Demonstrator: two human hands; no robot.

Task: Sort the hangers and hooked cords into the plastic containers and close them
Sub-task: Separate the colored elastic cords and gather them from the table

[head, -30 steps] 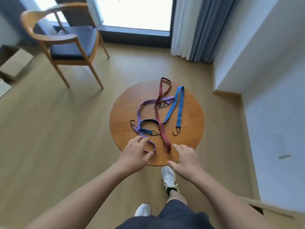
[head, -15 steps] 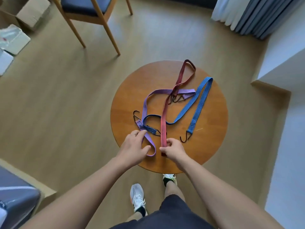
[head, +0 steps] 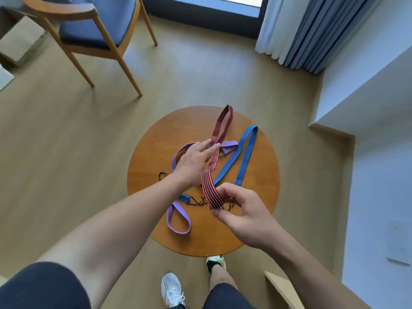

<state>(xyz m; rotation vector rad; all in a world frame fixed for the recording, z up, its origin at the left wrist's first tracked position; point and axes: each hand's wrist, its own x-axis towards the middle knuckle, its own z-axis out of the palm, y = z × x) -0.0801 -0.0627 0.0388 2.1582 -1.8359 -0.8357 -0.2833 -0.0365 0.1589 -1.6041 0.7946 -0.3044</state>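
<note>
My right hand (head: 245, 215) pinches the red cord (head: 209, 188) by its near end, raised off the tabletop (head: 263, 170). My left hand (head: 194, 162), fingers straight, is over its middle, maybe touching. The purple cord (head: 178, 221) and blue cord (head: 245, 152) lie on the tabletop.

a round wooden table (head: 263, 166) on a wood floor (head: 66, 141), with a blue-cushioned chair (head: 95, 25), curtains (head: 323, 30) and cardboard box (head: 20, 43) beyond.
</note>
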